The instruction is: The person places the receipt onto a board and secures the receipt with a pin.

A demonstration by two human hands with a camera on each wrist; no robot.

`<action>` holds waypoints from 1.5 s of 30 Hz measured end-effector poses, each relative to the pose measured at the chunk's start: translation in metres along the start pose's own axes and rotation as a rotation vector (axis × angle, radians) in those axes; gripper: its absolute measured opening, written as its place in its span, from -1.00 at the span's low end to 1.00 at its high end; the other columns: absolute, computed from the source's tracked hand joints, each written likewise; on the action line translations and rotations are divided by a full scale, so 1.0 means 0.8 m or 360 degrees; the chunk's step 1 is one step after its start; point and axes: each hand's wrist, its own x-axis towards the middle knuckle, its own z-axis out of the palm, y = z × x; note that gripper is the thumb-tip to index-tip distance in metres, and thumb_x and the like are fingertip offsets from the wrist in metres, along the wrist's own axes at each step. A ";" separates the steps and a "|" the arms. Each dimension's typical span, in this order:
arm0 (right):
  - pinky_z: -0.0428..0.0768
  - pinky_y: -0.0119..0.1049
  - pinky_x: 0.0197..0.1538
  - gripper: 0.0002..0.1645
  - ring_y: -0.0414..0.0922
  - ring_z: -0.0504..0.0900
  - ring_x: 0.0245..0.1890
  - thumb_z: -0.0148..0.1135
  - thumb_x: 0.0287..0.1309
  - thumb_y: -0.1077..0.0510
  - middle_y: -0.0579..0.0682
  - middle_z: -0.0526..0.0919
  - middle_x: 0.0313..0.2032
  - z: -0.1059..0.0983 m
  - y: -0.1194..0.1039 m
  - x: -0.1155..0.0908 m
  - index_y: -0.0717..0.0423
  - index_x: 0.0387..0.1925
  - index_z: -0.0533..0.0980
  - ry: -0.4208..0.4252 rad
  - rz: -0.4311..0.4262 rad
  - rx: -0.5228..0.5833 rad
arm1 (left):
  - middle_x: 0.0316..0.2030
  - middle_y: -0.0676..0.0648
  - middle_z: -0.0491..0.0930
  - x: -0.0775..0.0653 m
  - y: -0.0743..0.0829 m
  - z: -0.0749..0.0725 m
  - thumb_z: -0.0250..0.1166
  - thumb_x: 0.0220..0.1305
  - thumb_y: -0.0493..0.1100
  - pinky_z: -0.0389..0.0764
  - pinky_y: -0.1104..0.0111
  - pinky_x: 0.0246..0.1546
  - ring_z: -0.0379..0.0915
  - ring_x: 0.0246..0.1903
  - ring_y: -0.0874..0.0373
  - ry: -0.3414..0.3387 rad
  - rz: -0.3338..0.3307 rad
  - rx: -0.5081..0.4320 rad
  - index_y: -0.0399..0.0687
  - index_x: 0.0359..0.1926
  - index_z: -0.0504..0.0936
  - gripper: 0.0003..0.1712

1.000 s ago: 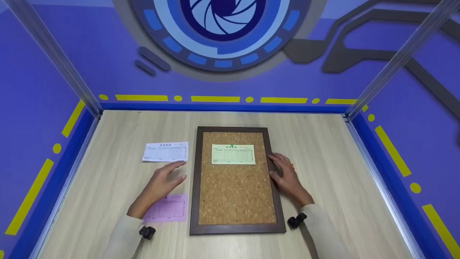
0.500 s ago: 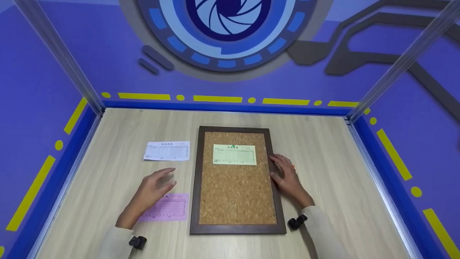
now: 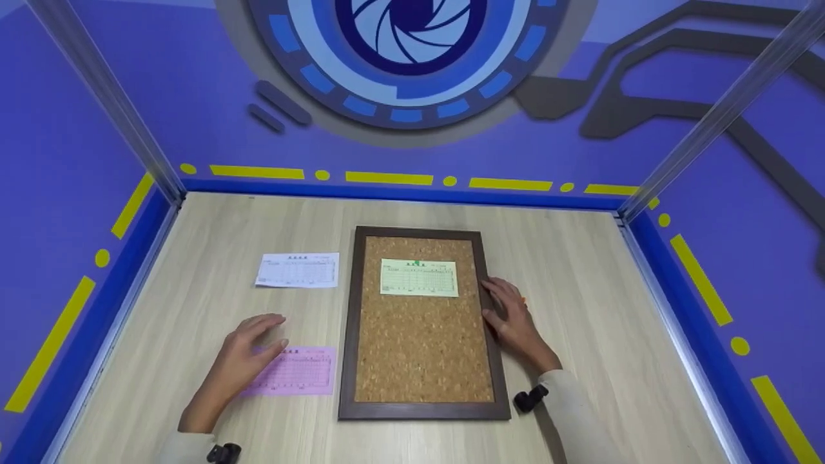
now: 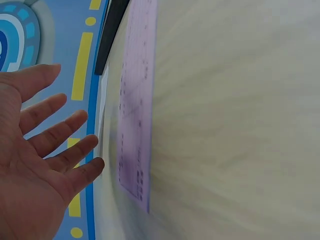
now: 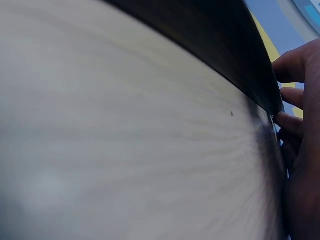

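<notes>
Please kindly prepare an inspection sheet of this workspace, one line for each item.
Surface: light wood-grain table.
Job's things: dark-framed corkboard lying flat, green slip on its upper part; white slip and pink slip on the table, left of the board.
Clutter: nothing seen.
Hands: left hand spread, holding nothing, partly covering the pink slip in the head view; right hand touching the board's right edge.
Cables: nothing seen.
Surroundings: blue-purple walls with yellow markings.

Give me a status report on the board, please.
Left hand empty, near pink slip. Right hand touching right edge of board. Green slip on board's upper half; nothing visibly in the way.
</notes>
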 end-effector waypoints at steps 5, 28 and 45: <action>0.19 0.32 0.60 -0.25 0.26 0.23 0.62 0.34 0.36 0.24 0.24 0.38 0.58 0.001 -0.002 -0.001 0.21 0.55 0.45 -0.0001 0.0041 -0.0010 | 0.25 -0.30 0.68 -0.012 -0.011 -0.004 0.57 0.25 -0.41 0.29 0.03 0.52 0.39 0.42 -0.42 0.0061 0.0056 0.0035 -0.35 0.21 0.74 -0.51; 0.19 0.36 0.59 -0.26 0.26 0.22 0.62 0.33 0.37 0.27 0.23 0.38 0.58 0.001 0.000 0.000 0.17 0.55 0.47 0.0010 0.0043 0.0004 | 0.48 -0.37 0.48 -0.044 -0.047 -0.022 0.47 0.43 -0.31 -0.02 -0.48 0.54 -0.11 0.65 -0.50 0.0128 -0.0245 0.0121 -0.35 0.21 0.74 -0.62; 0.31 0.29 0.58 -0.30 0.29 0.26 0.61 0.36 0.37 0.30 0.27 0.39 0.56 0.002 0.005 -0.001 0.24 0.52 0.49 0.0031 -0.0012 0.0060 | 0.51 -0.35 0.44 -0.036 -0.043 -0.022 0.35 0.45 -0.45 -0.10 -0.39 0.61 -0.13 0.67 -0.47 0.0099 -0.0360 0.0214 -0.24 0.00 0.75 -0.82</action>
